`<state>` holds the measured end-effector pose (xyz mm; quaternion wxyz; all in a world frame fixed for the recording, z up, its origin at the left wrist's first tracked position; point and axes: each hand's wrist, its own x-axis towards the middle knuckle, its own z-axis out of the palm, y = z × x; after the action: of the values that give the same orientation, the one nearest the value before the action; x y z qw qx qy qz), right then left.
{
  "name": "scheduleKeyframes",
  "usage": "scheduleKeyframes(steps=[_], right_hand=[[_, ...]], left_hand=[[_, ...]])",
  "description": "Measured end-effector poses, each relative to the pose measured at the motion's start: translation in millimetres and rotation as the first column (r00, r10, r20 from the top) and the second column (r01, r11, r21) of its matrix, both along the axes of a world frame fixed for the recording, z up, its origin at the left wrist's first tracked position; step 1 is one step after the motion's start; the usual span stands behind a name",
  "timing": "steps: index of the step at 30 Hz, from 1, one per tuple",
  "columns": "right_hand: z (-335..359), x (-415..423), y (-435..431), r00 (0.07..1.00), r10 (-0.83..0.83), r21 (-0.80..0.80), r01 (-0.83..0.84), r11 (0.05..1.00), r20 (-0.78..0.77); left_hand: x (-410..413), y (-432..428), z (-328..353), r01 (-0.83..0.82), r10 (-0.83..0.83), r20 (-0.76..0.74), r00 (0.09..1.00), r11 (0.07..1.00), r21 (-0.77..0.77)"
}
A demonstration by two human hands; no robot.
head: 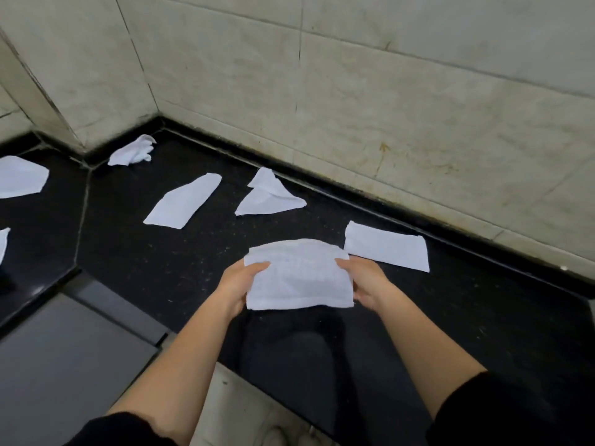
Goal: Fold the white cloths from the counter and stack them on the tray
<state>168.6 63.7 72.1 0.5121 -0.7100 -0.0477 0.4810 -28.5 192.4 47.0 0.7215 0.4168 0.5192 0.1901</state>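
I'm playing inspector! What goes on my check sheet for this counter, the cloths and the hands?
Surface: black counter, speckled, cloths scattered on it.
Job's things: held cloth between both hands; flat cloth, crumpled cloth and others lie loose.
Clutter: nothing seen.
Grippers: left hand and right hand each grip one side of the held cloth.
Cables: nothing seen.
Surroundings: tiled wall behind; grey panel lower left, perhaps the tray.

Bare counter [154, 272] was open L & centre btwn scattered cloths [183, 201]; tiled wall [418, 123] closed rear & R.
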Motion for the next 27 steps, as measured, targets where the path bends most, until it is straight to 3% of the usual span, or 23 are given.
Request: scheduleKeyframes(steps=[4,7,11,15,17,22,27], right_hand=[[-36.3,-8.7,-31.0,0.998,0.065,-0.196,-0.061,0.979,0.017],[-59.8,-19.3,-53.2,0.99,0.142,-0.307,-0.132,0.943,0.01],[-67.6,-24.8,-66.8,0.967,0.24,-0.353,-0.195,0.915,0.086],[-69.5,-26.9,-75.6,0.897,0.433,-0.429,-0.358,0.83,0.089],[-70.9,-26.9,-81.0,0.888,0.452,-0.436,-0.374,0.818,0.085],[-72.4,-19.0,-95.5,0.931,0.34,-0.358,-0.276,0.892,0.129],[-63.7,-5.8,-102.4,0.926,0.363,-0.248,-0.33,0.911,0.102]], left_hand=[[-21.4,-30.0,-44.2,-0.062,0.038,-0.228,0.973,0.993,-0.096],[-31.3,-55.0,-58.7,-0.052,0.046,-0.385,0.922,0.999,-0.007],[-39.2,-68.6,-62.5,0.033,0.02,-0.473,0.881,0.994,0.105],[-48.8,-75.3,-65.5,0.129,-0.038,-0.547,0.837,0.983,0.129],[-52.3,-77.9,-64.8,0.142,-0.05,-0.55,0.834,0.982,0.126],[-60.3,-79.9,-61.0,0.151,-0.079,-0.473,0.877,0.982,0.115],[-67.7,-76.4,-49.1,0.225,-0.212,-0.305,0.928,0.974,0.007]])
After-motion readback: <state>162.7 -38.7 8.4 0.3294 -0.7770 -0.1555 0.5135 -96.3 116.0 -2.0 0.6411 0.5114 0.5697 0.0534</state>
